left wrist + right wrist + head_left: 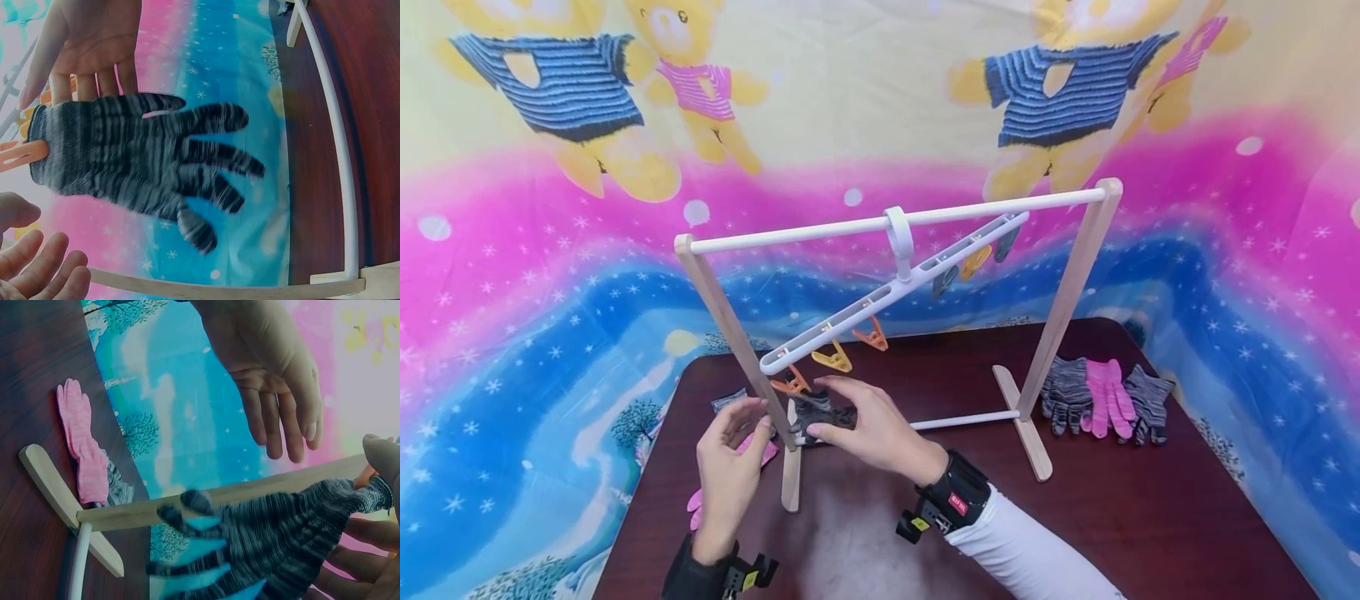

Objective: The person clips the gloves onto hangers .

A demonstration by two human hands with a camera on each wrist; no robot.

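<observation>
A grey-and-black striped glove (131,144) hangs by its cuff from an orange clip (25,154) at the left end of the white hanger (895,287). My right hand (876,429) is beside the glove, its fingers reaching behind the cuff and its thumb apart from the clip in the left wrist view. By the rack's left post, my left hand (730,462) holds nothing, with loosely bent fingers. The glove's fingers dangle and look slightly blurred.
The hanger hooks over a white rail (790,236) between two wooden posts. More clips line it, including a yellow clip (832,358). Striped gloves and a pink glove (1107,396) lie at the table's right; another pink glove (84,444) lies beyond the left foot.
</observation>
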